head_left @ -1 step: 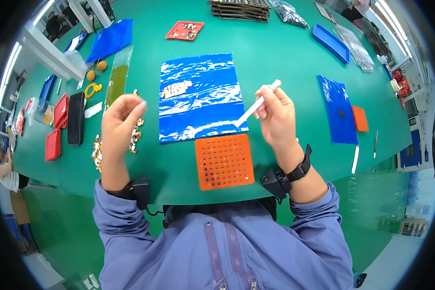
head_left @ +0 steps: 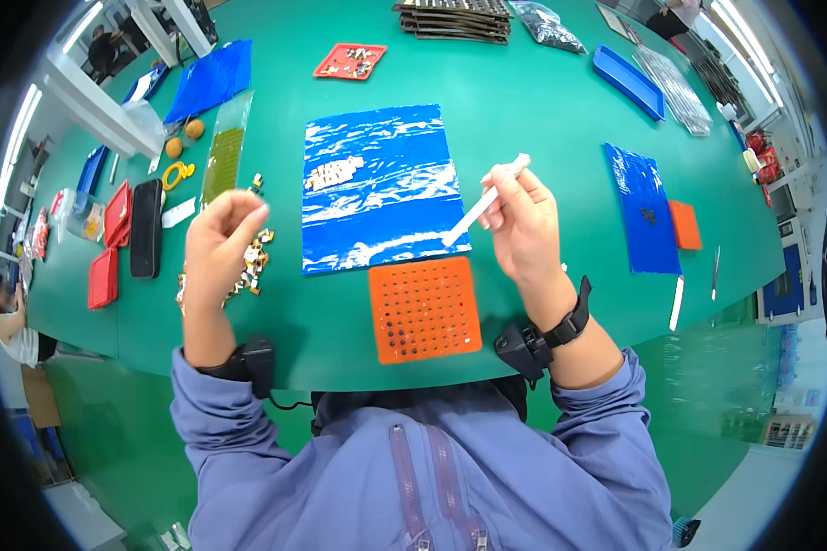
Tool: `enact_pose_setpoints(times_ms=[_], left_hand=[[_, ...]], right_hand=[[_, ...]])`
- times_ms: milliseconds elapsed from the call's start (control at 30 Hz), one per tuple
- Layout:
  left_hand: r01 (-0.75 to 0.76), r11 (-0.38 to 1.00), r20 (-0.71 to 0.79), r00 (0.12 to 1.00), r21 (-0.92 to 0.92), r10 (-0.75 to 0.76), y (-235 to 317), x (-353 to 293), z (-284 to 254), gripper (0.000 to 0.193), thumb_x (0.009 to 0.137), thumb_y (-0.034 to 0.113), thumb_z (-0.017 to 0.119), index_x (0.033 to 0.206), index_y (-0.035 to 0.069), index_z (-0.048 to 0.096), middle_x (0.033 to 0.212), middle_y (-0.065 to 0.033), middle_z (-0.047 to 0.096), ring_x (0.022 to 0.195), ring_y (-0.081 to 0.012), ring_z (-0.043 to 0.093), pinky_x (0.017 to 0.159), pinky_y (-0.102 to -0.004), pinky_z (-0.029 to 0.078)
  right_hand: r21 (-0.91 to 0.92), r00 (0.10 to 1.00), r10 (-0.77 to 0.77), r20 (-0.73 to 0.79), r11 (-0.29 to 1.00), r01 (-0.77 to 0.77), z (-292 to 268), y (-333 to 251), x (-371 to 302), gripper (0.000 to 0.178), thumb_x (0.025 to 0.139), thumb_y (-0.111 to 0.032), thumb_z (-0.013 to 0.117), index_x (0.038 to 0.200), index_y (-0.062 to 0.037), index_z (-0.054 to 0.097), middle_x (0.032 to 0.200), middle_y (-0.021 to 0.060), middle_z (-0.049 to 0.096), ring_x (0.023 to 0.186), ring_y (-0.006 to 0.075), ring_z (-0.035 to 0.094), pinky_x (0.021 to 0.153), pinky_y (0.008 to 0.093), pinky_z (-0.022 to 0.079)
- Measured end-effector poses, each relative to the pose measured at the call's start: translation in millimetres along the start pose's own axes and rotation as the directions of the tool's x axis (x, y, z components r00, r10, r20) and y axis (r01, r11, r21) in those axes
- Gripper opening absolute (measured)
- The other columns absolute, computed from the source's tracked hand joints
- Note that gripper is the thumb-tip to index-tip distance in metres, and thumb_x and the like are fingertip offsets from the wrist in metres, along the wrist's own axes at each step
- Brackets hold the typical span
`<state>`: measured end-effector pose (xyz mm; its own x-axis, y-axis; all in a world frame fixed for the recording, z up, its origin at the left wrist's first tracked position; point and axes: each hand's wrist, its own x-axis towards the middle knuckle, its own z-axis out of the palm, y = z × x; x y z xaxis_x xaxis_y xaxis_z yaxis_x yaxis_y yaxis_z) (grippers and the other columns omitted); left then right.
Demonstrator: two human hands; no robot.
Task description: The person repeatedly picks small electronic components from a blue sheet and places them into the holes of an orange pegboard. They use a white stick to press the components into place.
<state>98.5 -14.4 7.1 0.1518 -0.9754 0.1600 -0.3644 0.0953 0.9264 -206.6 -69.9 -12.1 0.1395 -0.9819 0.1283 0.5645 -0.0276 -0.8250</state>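
My right hand (head_left: 526, 225) grips a slim white stick-like tool (head_left: 471, 217), its lower tip over the near right corner of a shiny blue sheet (head_left: 377, 241). My left hand (head_left: 219, 248) is curled with thumb and fingertips together; whatever they may hold cannot be made out. Beside and partly behind that hand lie many small white-and-gold parts (head_left: 252, 266). A cluster of small white pieces (head_left: 334, 172) rests on the blue sheet's left half. Touching the sheet's near edge is an orange plate with rows of holes (head_left: 441, 317); dark pieces fill several holes at its near left.
Leftward stand a black tray (head_left: 144, 230), red trays (head_left: 104, 277) and yellow-handled scissors (head_left: 172, 176). A red tray of parts (head_left: 349, 62) sits farther back. At right are another blue sheet (head_left: 639, 202), an orange block (head_left: 685, 225), tweezers (head_left: 716, 273) and a blue tray (head_left: 628, 83).
My left hand has shifted slightly down and to the left, showing more of the small parts beside it. The right hand and its white tool stay almost where they were.
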Motion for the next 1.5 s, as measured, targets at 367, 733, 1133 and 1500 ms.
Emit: enact_pose_setpoints(times_ms=[367,733,1133,1500], left_hand=[[-0.349,0.684,0.472,0.882,0.641,0.007,31.9,53.1,17.7,0.018,0.069,0.014,0.067,0.083,0.003,0.063,0.077,-0.0101,0.06,0.071,-0.0207,0.058,0.065,-0.03,0.045],[-0.425,0.614,0.491,0.868,0.665,0.069,-9.8,120.0,95.0,0.014,0.069,0.019,0.068,0.077,0.01,0.061,0.083,-0.0135,0.053,0.084,-0.0293,0.051,0.073,-0.0369,0.042],[0.017,0.983,0.496,0.865,-0.182,0.077,59.0,47.6,80.9,0.009,0.081,0.007,0.058,0.082,0.002,0.051,0.073,-0.0017,0.054,0.067,-0.0082,0.051,0.062,-0.0203,0.041],[0.302,0.457,0.445,0.861,-0.837,0.246,31.8,-15.5,91.1,0.009,0.081,0.003,0.053,0.083,0.003,0.045,0.074,-0.0087,0.052,0.068,-0.0168,0.055,0.063,-0.0284,0.046]], right_hand=[[0.026,0.999,0.015,0.044,1.0,-0.016,-0.8,-6.2,-8.2,0.011,0.081,-0.011,0.057,0.077,-0.0004,0.058,0.057,0.0004,0.05,0.048,0.0044,0.042,0.046,0.0173,0.033],[0.049,1.0,-0.028,0.012,0.998,0.027,-7.8,-12.2,-1.6,0.013,0.082,-0.013,0.057,0.077,-0.0007,0.058,0.056,0.0002,0.049,0.048,0.0051,0.042,0.047,0.0182,0.033],[0.106,0.992,0.028,0.121,0.994,-0.041,-2.7,-18.1,-13.8,0.008,0.08,-0.009,0.059,0.082,-0.0014,0.059,0.069,0.0011,0.055,0.056,0.0046,0.046,0.049,0.0173,0.036],[-0.028,0.918,0.15,0.366,0.988,-0.151,4.3,-27.2,-24.0,0.014,0.075,0.0,0.063,0.088,0.0021,0.058,0.079,0.0073,0.06,0.072,0.0104,0.058,0.063,0.0212,0.046]])
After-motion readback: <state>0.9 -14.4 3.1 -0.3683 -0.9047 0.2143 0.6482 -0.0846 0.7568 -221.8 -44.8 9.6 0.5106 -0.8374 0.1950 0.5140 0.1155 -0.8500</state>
